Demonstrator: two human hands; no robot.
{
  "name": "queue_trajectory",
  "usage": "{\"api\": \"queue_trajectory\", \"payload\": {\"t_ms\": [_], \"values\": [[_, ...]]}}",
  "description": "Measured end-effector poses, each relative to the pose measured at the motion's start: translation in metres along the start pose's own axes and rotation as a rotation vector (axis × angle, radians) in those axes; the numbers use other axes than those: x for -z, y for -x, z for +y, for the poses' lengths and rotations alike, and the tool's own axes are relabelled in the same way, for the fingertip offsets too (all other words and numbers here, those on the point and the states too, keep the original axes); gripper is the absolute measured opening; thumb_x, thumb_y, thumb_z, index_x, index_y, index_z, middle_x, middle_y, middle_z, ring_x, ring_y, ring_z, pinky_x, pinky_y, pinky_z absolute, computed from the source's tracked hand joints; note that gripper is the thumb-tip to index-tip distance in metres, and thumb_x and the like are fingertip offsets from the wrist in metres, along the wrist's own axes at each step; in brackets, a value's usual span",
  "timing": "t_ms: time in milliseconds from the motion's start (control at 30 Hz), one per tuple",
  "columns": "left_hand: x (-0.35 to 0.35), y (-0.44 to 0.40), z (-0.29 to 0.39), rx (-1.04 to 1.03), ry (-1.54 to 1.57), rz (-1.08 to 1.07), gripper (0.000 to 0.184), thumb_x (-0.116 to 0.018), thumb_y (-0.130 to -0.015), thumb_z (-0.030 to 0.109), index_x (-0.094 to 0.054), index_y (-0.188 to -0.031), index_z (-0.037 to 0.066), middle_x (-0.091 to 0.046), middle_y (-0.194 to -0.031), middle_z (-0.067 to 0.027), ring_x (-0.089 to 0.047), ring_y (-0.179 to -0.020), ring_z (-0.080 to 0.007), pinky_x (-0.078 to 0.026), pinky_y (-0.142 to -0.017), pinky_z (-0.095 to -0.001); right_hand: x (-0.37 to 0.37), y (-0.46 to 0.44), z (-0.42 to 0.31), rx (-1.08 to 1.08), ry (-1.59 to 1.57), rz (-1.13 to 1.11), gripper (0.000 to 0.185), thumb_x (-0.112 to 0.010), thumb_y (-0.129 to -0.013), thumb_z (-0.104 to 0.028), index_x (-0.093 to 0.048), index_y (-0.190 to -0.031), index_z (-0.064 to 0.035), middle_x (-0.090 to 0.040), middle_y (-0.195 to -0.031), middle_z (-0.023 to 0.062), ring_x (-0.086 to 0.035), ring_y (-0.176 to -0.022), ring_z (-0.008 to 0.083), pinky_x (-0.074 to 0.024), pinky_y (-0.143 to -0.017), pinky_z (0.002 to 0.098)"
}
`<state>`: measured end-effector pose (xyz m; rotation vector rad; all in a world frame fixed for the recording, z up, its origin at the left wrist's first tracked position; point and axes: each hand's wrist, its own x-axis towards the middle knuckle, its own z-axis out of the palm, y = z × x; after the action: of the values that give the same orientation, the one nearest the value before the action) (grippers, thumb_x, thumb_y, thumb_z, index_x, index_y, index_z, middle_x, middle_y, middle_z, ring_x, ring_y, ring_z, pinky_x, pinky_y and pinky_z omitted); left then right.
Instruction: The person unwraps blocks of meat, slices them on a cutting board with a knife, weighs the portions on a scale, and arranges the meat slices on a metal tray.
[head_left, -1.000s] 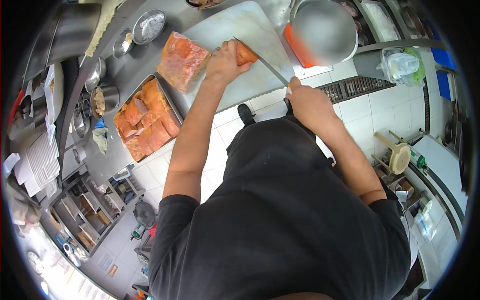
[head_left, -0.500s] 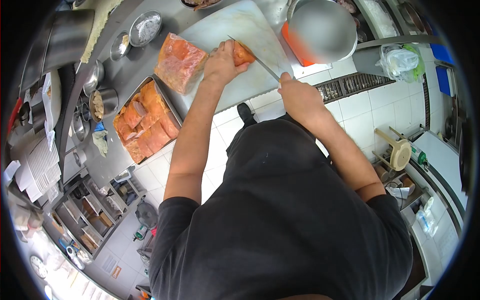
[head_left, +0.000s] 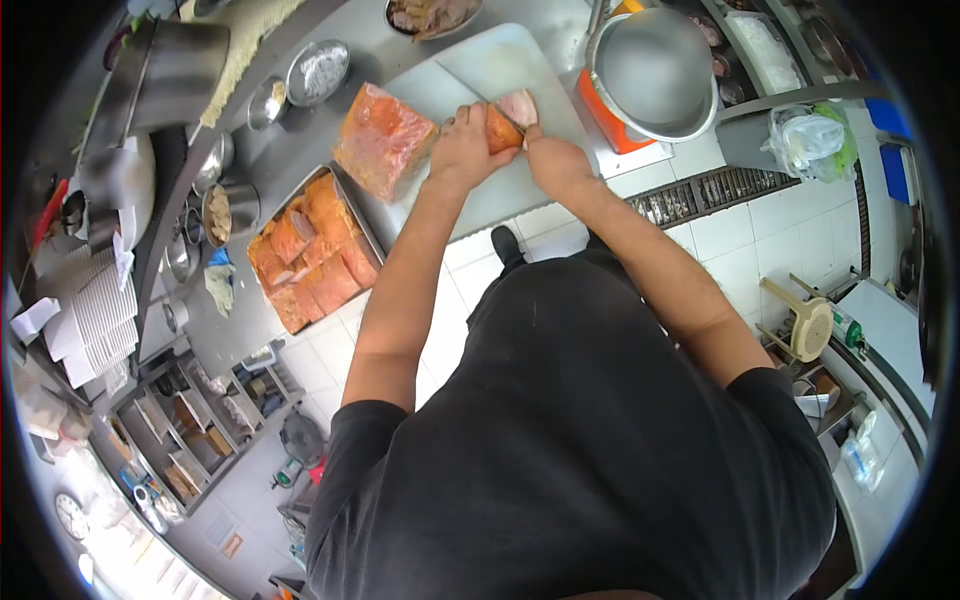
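Note:
On the white cutting board (head_left: 500, 190), my left hand (head_left: 463, 150) grips a piece of orange-rinded meat (head_left: 503, 132) from its left side. My right hand (head_left: 558, 165) is closed around the handle of a long knife (head_left: 462, 82), whose handle is mostly hidden by the fingers. The blade points up and left, lying along the far side of the held meat. Just beyond the blade rests a cut slice of meat (head_left: 518, 105), its pale pink face showing. A large plastic-wrapped block of meat (head_left: 383, 142) sits left of my left hand, on the board's edge.
A metal tray (head_left: 362, 215) of orange meat pieces stands at the left. Behind are metal bowls (head_left: 318, 72), one with white powder, and a bowl of meat (head_left: 432, 15). Right of the board, a large metal pot (head_left: 652, 75) stands on an orange base (head_left: 607, 118).
My right hand has moved left and forward, bringing the knife through to the meat's far side. A slice now lies apart from the held piece. The whole view has shifted slightly.

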<state>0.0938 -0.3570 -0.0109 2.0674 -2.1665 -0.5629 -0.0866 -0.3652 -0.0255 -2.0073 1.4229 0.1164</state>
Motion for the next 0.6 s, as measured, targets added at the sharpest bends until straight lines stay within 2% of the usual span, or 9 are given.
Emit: {"api": "queue_trajectory", "payload": {"t_ms": [100,200,300,333,433,567,600], "values": [[0.010,0.009,0.013,0.062,-0.043,-0.005,0.092,-0.094,-0.066,0.039,-0.046,-0.136,0.004,-0.058,-0.129,-0.0196,-0.062,-0.118,-0.0404,-0.054,-0.097,-0.0485,0.006,0.013,0.009,0.018,-0.106,0.006,0.028,-0.050,-0.101,-0.014,-0.053,-0.124,0.0015,-0.072,-0.109,0.0271,-0.071,-0.103,0.0433,-0.0545,-0.089,0.0535],[-0.001,0.014,0.003,-0.033,0.043,0.145,0.096,-0.095,-0.065,0.033,-0.043,-0.140,0.003,-0.058,-0.127,-0.0204,-0.062,-0.119,-0.0388,-0.053,-0.100,-0.0455,0.005,0.040,0.037,0.041,-0.105,0.020,0.032,-0.056,-0.101,-0.021,-0.053,-0.124,0.0010,-0.072,-0.107,0.0263,-0.070,-0.102,0.0434,-0.0537,-0.088,0.0537],[-0.005,0.024,-0.013,-0.118,0.449,0.250,0.097,-0.094,-0.066,0.024,-0.039,-0.143,0.002,-0.056,-0.127,-0.0190,-0.061,-0.118,-0.0340,-0.051,-0.103,-0.0413,0.006,0.054,0.058,0.005,-0.125,-0.034,0.035,-0.060,-0.101,-0.024,-0.053,-0.124,0.0011,-0.072,-0.105,0.0253,-0.071,-0.100,0.0434,-0.0540,-0.087,0.0528],[0.002,0.036,-0.006,-0.111,0.567,0.288,0.095,-0.093,-0.068,0.017,-0.038,-0.144,0.003,-0.055,-0.129,-0.0167,-0.059,-0.118,-0.0274,-0.051,-0.102,-0.0386,0.006,0.054,0.059,0.018,-0.133,-0.023,0.035,-0.060,-0.101,-0.024,-0.053,-0.123,0.0012,-0.072,-0.105,0.0251,-0.071,-0.100,0.0432,-0.0541,-0.087,0.0527],[0.050,0.057,0.031,-0.055,0.811,0.171,0.095,-0.093,-0.070,0.015,-0.037,-0.146,0.003,-0.054,-0.134,-0.0160,-0.057,-0.121,-0.0252,-0.050,-0.104,-0.0384,0.003,0.061,0.063,0.046,-0.157,-0.006,0.033,-0.061,-0.100,-0.024,-0.054,-0.122,0.0015,-0.073,-0.104,0.0245,-0.071,-0.100,0.0427,-0.0543,-0.086,0.0523],[0.102,0.040,0.093,-0.207,0.910,0.204,0.099,-0.090,-0.076,0.013,-0.030,-0.154,0.004,-0.052,-0.139,-0.0155,-0.055,-0.126,-0.0238,-0.049,-0.107,-0.0374,-0.005,0.059,0.069,0.078,-0.167,0.037,0.032,-0.061,-0.100,-0.023,-0.055,-0.120,0.0019,-0.073,-0.103,0.0237,-0.071,-0.099,0.0416,-0.0549,-0.085,0.0516],[0.112,0.030,0.108,-0.296,0.809,0.271,0.090,-0.089,-0.078,0.015,-0.038,-0.151,0.003,-0.053,-0.140,-0.0147,-0.056,-0.125,-0.0236,-0.050,-0.105,-0.0371,-0.009,0.058,0.072,0.093,-0.165,0.049,0.032,-0.062,-0.100,-0.023,-0.056,-0.119,0.0019,-0.073,-0.103,0.0235,-0.072,-0.099,0.0413,-0.0550,-0.085,0.0515]]}}
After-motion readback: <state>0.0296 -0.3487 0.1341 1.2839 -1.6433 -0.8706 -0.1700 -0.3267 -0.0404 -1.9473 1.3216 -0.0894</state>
